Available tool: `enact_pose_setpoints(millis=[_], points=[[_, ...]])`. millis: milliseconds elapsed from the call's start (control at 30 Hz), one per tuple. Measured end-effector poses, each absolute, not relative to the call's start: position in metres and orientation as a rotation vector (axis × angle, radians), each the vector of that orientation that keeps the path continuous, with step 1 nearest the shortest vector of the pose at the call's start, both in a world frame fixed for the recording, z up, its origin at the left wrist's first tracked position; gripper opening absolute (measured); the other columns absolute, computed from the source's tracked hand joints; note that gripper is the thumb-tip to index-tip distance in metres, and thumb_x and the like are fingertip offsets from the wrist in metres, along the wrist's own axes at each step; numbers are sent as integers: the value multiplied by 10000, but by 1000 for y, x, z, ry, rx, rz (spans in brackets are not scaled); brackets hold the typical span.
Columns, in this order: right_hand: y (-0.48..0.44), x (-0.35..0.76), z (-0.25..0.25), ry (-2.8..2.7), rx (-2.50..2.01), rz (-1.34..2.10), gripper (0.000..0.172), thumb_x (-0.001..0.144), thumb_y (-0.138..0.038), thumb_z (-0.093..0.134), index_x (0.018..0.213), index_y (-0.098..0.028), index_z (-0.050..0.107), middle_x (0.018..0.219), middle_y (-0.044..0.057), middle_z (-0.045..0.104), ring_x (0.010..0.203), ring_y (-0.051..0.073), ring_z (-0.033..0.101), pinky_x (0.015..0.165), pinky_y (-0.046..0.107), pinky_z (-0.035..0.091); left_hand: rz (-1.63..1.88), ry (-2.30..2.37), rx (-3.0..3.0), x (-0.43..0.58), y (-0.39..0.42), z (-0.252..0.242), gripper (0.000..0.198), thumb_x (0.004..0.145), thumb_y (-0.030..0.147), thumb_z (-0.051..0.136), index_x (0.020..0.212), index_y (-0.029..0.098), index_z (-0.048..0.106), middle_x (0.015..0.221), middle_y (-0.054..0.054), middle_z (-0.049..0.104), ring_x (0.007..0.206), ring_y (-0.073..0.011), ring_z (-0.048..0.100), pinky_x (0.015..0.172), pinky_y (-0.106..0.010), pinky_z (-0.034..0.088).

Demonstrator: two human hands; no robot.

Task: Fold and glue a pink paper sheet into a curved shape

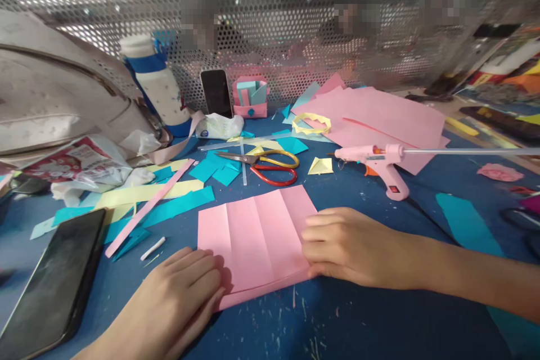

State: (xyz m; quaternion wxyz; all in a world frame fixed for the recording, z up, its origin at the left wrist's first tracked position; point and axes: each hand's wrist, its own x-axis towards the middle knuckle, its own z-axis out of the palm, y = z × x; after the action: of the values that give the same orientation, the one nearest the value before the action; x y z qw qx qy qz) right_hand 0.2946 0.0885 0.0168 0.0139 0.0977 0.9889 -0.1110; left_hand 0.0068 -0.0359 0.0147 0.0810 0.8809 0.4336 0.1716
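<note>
A pink sheet of paper (pixel 257 236) lies on the blue table in front of me, with several parallel creases running away from me. Along its near edge a narrow strip is folded. My left hand (pixel 181 287) grips the sheet's lower left edge, its fingers curled together over the paper. On the opposite side my right hand (pixel 343 244) has its fingers bent over the right edge, the thumb near the lower corner. The fingertips of both hands are partly hidden. Just beyond the sheet lie scissors (pixel 274 171) with one yellow and one red handle.
A pink glue gun (pixel 379 160) with a long glue stick lies at right, before stacked pink paper (pixel 375 118). At left are a dark phone (pixel 54 281), paper strips (pixel 147 208), a bottle (pixel 158 90) and a bag (pixel 54 84). A perforated metal screen (pixel 270 28) stands behind.
</note>
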Motion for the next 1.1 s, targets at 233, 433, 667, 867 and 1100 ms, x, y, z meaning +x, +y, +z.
enact_pose_setpoints(millis=[233,433,667,867,1100], points=[[82,295,20,3061,312,-318,232,999,-238,377,782,-209,456,765,-17,552,698,168,417,639,328,249,444,1441,2673,6,-36,12,246,958,147,420,779,210,576,683,13,619,570,-163,585,531,-272,433],[78,295,18,3112,316,-214,179,959,-227,474,780,-209,468,774,-24,553,697,163,427,636,335,240,421,1508,2772,6,-39,10,285,957,138,401,739,208,571,631,18,605,520,-167,585,488,-274,426],[74,293,17,3118,330,-122,137,922,-197,547,800,-216,488,780,-33,568,701,164,455,627,344,234,234,1556,2905,10,-41,12,338,977,148,326,757,204,577,650,-4,614,512,-185,596,464,-291,446],[74,294,15,3136,325,-113,135,934,-196,529,807,-215,488,788,-26,579,711,163,468,615,337,223,3,1604,3063,5,-57,9,319,946,100,328,1012,163,634,836,-48,669,692,-219,648,666,-380,510],[73,294,13,3114,321,-109,134,950,-206,510,818,-214,491,801,-23,584,724,164,475,620,348,221,487,1437,3232,45,-71,-1,405,1016,118,302,1295,203,584,1412,-4,553,1375,-185,416,1221,-389,176]])
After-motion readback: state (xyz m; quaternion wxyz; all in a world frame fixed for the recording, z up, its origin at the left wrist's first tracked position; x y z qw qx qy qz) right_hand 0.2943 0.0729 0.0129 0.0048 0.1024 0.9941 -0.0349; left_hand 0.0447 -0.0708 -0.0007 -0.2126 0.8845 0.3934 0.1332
